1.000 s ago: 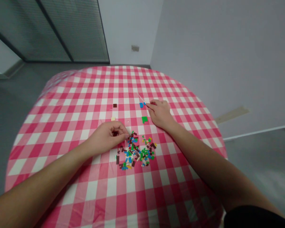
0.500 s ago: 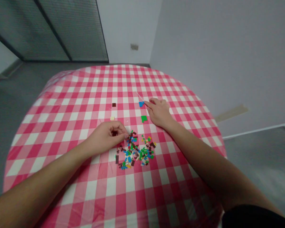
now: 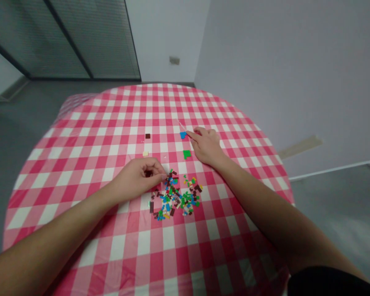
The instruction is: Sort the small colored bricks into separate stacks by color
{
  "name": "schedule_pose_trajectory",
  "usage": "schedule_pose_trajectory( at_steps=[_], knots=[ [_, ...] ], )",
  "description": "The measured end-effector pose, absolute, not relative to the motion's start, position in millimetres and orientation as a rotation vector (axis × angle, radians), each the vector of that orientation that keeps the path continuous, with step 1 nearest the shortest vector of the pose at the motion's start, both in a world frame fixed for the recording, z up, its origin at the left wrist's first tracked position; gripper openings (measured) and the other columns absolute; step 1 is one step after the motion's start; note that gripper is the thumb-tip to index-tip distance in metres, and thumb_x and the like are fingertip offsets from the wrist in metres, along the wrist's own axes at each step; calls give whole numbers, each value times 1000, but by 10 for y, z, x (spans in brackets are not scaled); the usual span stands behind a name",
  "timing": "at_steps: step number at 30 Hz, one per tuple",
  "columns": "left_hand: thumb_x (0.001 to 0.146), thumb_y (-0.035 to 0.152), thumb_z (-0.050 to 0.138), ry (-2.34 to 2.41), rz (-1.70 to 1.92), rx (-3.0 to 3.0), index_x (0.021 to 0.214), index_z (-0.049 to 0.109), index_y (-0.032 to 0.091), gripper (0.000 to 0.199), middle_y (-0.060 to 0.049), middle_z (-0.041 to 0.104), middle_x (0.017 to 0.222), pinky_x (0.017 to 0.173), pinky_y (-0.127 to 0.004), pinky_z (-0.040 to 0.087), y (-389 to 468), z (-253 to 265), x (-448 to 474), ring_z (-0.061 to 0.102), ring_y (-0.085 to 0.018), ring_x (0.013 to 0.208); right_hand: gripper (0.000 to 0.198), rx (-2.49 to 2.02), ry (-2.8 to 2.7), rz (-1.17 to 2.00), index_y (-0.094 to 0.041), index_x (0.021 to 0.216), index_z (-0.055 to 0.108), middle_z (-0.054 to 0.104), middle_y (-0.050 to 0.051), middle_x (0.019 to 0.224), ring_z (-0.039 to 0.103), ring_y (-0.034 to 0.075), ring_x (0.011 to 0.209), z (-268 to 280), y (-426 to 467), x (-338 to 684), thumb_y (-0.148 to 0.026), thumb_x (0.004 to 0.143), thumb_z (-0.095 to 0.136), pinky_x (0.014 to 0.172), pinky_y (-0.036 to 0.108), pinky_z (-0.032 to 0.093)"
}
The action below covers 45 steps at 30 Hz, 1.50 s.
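Observation:
My left hand (image 3: pixel 141 176) rests at the upper left edge of a pile of small building bricks (image 3: pixel 175 197) in green, blue, brown, white and yellow. Its thumb and index finger are pinched together; whatever lies between them is too small to make out. Farther away, my right hand (image 3: pixel 207 146) lies on the table with its index finger stretched out. That fingertip meets the right side of a small group of blue bricks (image 3: pixel 183 135). Just nearer than these is a green group of bricks (image 3: pixel 186 154), beside the right palm but apart from it.
A dark brown square of bricks (image 3: pixel 147 136) and a cream one (image 3: pixel 145 153) lie beyond my left hand. The round table wears a red and white checked cloth (image 3: pixel 135 109). A wall (image 3: pixel 280 74) stands close on the right.
My right index fingertip has shifted slightly left, and the blue bricks sit closer together. My left hand stays almost still at the pile.

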<state>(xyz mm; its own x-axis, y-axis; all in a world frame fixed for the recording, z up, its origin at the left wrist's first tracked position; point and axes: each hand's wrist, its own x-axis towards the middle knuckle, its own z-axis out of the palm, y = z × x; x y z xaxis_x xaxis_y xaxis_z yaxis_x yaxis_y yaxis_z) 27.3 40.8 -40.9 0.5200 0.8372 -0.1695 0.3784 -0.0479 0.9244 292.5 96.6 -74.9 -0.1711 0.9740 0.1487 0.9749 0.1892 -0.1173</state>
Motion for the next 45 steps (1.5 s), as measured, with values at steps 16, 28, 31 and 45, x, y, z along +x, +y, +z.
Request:
schedule_pose_trajectory(
  at_steps=[16, 28, 31, 45],
  knots=[
    [85, 37, 68, 1053, 502, 1677, 80, 68, 18, 20, -7, 74, 74, 61, -29, 51, 419, -398, 264, 65, -17, 65, 48, -1783, -2207, 34, -29, 142, 66, 60, 12, 144, 51, 37, 115, -806, 984, 2956, -29, 105, 36, 95, 53, 39],
    [92, 24, 57, 821, 343, 2201, 89, 76, 20, 19, -7, 77, 90, 79, -33, 54, 478, -389, 201, 70, -20, 84, 19, -1127, -2476, 513, -25, 89, 78, 74, 5, 89, 62, 22, 90, -481, 673, 2863, -29, 96, 60, 90, 39, 46],
    [92, 21, 56, 787, 304, 2248, 91, 76, 20, 20, -7, 76, 91, 79, -32, 53, 478, -378, 215, 69, -20, 84, 12, -942, -2561, 713, -23, 86, 77, 73, 4, 83, 62, 20, 84, -417, 569, 2797, -26, 92, 67, 84, 36, 47],
    [90, 15, 56, 734, 283, 2267, 85, 74, 20, 19, -4, 73, 85, 74, -29, 50, 475, -416, 234, 66, -18, 79, 6, -864, -2789, 774, -22, 89, 78, 70, 3, 82, 58, 19, 84, -367, 461, 2653, -22, 91, 72, 82, 34, 42]
  ],
)
